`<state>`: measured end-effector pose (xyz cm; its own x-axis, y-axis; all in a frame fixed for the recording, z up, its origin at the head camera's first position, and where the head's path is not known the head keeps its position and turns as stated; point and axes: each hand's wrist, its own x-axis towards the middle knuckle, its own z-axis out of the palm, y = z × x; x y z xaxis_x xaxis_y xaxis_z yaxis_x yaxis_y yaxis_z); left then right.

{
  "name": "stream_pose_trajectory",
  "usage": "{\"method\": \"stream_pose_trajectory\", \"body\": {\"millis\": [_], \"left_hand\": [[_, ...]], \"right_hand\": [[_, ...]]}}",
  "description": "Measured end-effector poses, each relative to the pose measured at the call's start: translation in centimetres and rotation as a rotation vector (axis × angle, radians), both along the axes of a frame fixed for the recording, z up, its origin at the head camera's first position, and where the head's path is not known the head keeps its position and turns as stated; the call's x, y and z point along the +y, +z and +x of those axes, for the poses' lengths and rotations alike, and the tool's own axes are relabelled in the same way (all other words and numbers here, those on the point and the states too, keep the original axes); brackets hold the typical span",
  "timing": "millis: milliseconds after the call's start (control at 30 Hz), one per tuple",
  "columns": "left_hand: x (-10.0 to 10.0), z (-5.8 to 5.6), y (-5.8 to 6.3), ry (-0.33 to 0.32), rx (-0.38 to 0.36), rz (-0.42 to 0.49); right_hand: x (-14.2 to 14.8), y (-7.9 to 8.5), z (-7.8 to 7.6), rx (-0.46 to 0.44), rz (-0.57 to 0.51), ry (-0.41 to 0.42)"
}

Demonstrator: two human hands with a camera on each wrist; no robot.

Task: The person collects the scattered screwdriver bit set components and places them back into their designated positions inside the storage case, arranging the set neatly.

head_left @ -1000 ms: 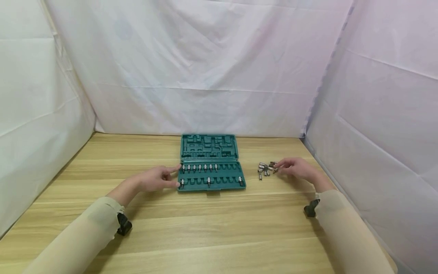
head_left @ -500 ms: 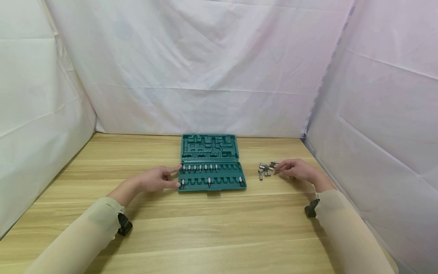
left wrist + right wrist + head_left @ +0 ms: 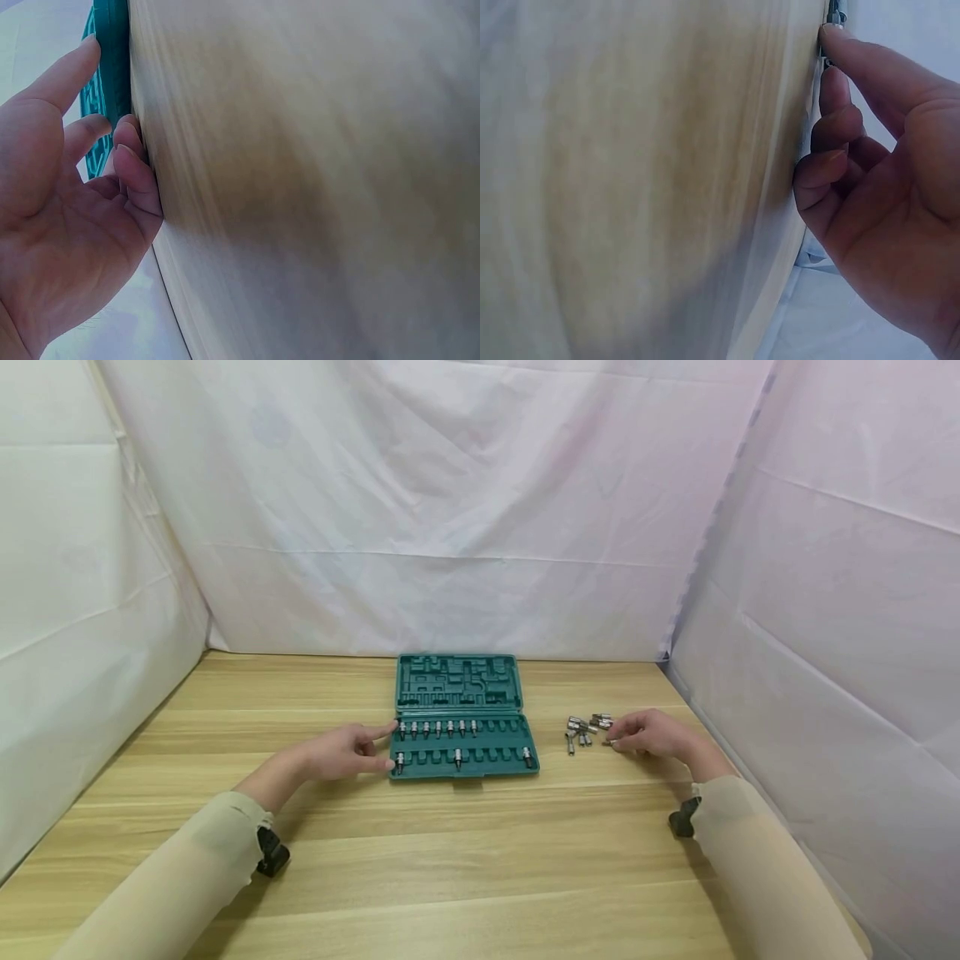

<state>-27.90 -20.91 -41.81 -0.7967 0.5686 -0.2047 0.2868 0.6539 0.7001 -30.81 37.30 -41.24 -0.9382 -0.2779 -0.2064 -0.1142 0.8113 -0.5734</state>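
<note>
Pinching a bit (image 3: 611,742) between thumb and finger, your right hand (image 3: 652,732) is low over the table (image 3: 465,860), just beside the near right side of a loose pile (image 3: 576,724) of metal bits. In your right wrist view the pinch sits at the very top edge, so the bit seems to be held by its silvery part, though your fingers hide much of it; the other fingers curl in toward the palm. Your left hand (image 3: 341,752) grasps nothing: thumb and index are spread and extended, their tips touching the left edge of the green case (image 3: 483,768), the index near its hinge side and the thumb near the front corner, while the remaining fingers bend loosely by the tabletop. The case lies near the middle of the table, left of the pile and apart from it, its lid (image 3: 459,677) folded back toward the white cloth (image 3: 450,485). Seven bits (image 3: 438,728) fill the far row from the left; three more bits (image 3: 458,759) sit in the near row, at its left end, about the middle and its right end.
</note>
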Motion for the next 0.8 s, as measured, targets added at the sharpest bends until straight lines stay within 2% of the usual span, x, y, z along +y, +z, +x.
{"method": "stream_pose_trajectory", "body": {"millis": [200, 400, 567, 800], "left_hand": [[0.0, 0.0, 0.0, 0.005, -0.021, 0.014], [-0.1, 0.0, 0.2, 0.009, -0.028, 0.014], [0.0, 0.0, 0.3, 0.013, -0.024, 0.009], [-0.1, 0.1, 0.2, 0.009, -0.024, 0.009]], "right_hand": [[0.2, 0.2, 0.3, 0.021, -0.028, 0.010], [-0.3, 0.8, 0.4, 0.066, -0.110, 0.008], [-1.5, 1.3, 0.3, 0.044, -0.186, 0.008], [-3.7, 1.4, -0.4, 0.054, -0.233, -0.003]]}}
